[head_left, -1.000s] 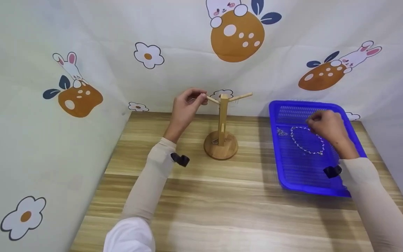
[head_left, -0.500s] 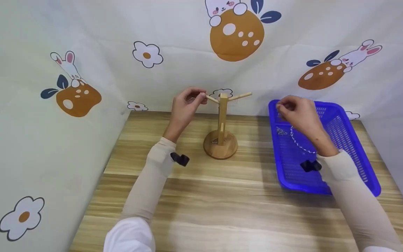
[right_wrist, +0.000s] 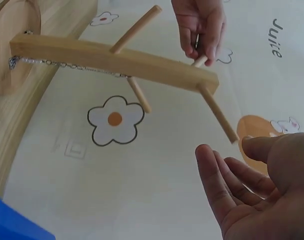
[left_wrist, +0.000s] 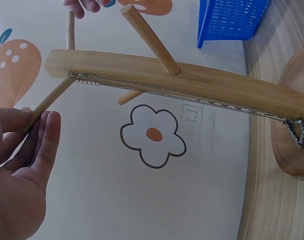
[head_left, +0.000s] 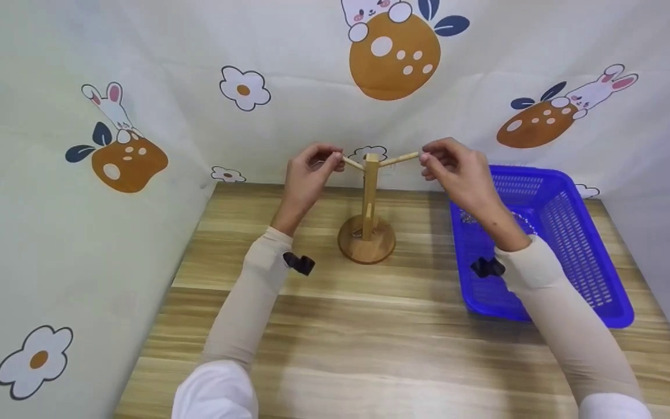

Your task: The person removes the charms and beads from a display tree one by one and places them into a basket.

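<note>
Wood makes up the upright stand (head_left: 370,195), whose square post rises from a round base (head_left: 367,250) resting on the counter (head_left: 370,337). Near its top, two slim pegs slant outward, one to each side; two more jut from the post lower down.

The person's left hand (head_left: 307,180) pinches the outer end of the left upper peg (left_wrist: 52,96) between thumb and fingers. Close to the post, a fine silvery chain (left_wrist: 182,97) hangs from this same peg and runs down along the post, with a dark, triangular loop (left_wrist: 296,134) at its lower end by the base.

The right hand (head_left: 467,177) is at the tip of the right upper peg (right_wrist: 219,114), its thumb and fingers parted, the thumb just beside the peg's end; whether it touches cannot be told.

Right of the stand, a blue basket (head_left: 599,250) sits on the counter under the right forearm. Inside lie a beaded necklace (head_left: 526,221), partly hidden by the wrist, and a small silvery cluster (head_left: 467,217) by the left wall. Behind, a pale backdrop (head_left: 306,125) bears printed flowers, rabbits and orange fruits.
</note>
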The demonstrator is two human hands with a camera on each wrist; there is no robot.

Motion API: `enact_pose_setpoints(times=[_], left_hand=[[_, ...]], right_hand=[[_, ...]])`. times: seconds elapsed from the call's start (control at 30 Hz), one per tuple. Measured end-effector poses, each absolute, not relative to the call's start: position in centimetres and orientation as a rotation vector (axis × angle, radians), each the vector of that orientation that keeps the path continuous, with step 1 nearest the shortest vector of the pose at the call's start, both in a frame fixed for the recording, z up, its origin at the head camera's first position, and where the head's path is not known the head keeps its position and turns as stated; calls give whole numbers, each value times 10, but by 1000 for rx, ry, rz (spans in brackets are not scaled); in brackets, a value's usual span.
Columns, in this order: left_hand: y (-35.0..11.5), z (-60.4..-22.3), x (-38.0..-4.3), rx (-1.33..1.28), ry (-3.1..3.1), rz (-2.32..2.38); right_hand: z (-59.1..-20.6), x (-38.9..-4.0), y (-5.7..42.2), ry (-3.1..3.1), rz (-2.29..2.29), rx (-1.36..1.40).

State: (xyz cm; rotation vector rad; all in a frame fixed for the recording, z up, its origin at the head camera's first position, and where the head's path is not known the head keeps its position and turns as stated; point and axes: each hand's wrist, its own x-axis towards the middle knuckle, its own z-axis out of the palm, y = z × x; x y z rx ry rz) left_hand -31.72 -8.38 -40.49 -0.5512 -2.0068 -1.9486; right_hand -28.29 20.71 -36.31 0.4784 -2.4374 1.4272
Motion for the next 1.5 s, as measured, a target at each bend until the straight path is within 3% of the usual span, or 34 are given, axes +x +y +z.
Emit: enact_pose_setpoints(times=[1.5], left_hand=[[-76,-406,-329,-419,-1891,-1917]], right_hand=[[-371,-276,186,-2242,1506,545]])
